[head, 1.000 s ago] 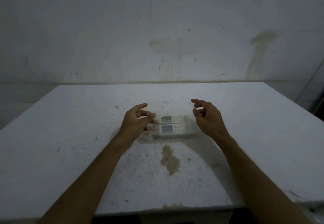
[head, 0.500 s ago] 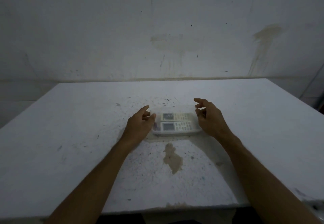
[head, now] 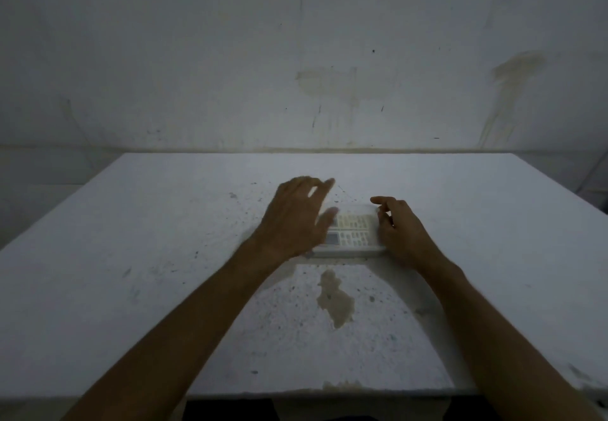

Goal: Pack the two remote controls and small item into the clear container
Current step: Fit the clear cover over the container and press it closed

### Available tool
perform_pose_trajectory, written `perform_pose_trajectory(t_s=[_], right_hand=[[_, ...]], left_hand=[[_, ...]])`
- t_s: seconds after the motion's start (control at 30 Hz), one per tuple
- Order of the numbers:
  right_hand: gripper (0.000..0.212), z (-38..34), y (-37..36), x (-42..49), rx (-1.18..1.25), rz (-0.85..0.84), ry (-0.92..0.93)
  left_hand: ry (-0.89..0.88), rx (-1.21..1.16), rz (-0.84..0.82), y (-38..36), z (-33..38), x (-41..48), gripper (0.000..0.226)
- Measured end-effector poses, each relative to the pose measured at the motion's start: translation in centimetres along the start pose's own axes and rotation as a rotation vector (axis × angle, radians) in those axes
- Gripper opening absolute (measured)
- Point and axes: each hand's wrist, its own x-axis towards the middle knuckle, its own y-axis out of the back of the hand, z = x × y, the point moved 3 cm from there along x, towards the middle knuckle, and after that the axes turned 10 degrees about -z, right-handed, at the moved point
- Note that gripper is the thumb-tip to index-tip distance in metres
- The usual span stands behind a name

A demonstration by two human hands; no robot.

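Note:
Two white remote controls lie side by side in the clear container (head: 345, 251) at the table's middle, the far remote (head: 355, 221) behind the near remote (head: 353, 239). My left hand (head: 296, 220) is blurred, with fingers spread, and hovers over the container's left end, covering the remotes' left ends. My right hand (head: 403, 234) is against the container's right end, index finger stretched out and the other fingers loosely curled; whether it grips the container is unclear. I see no small item; the hands may hide it.
The white table (head: 164, 272) is speckled with dirt and has a brown stain (head: 335, 299) just in front of the container. A stained wall (head: 329, 85) rises right behind the table's far edge. The table's near edge is close to my body.
My left hand has risen and moved forward and right over the container's left end, fingers spreading. My right hand has closed in on the right end. The container has stayed in place.

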Motion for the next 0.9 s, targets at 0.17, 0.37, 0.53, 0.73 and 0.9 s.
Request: perform_pose_trajectory(t_s=[0.17, 0.37, 0.53, 0.73, 0.9], right_hand=[[0.038, -0.3, 0.0, -0.3, 0.030, 0.003, -0.022], [0.037, -1.1, 1.3, 1.3, 0.094, -0.107, -0.188], [0.039, -4.3, 1.0, 4.6, -0.015, -0.229, -0.137], [0.033, -3.6, 0.5, 6.0, 0.156, -0.396, -0.295], [0.042, -3.7, 0.8, 7.2, 0.191, -0.458, -0.467]], left_hand=[[0.008, -0.048, -0.369, -3.7, -0.1, 0.3, 0.101], [0.034, -0.032, -0.324, -4.4, -0.8, 0.0, 0.108], [0.055, -0.056, -0.331, -4.3, -0.6, 0.0, 0.109], [0.057, -0.046, -0.307, -4.8, -0.8, 0.0, 0.108], [0.045, -0.016, -0.290, -5.1, -1.2, 0.1, 0.110]])
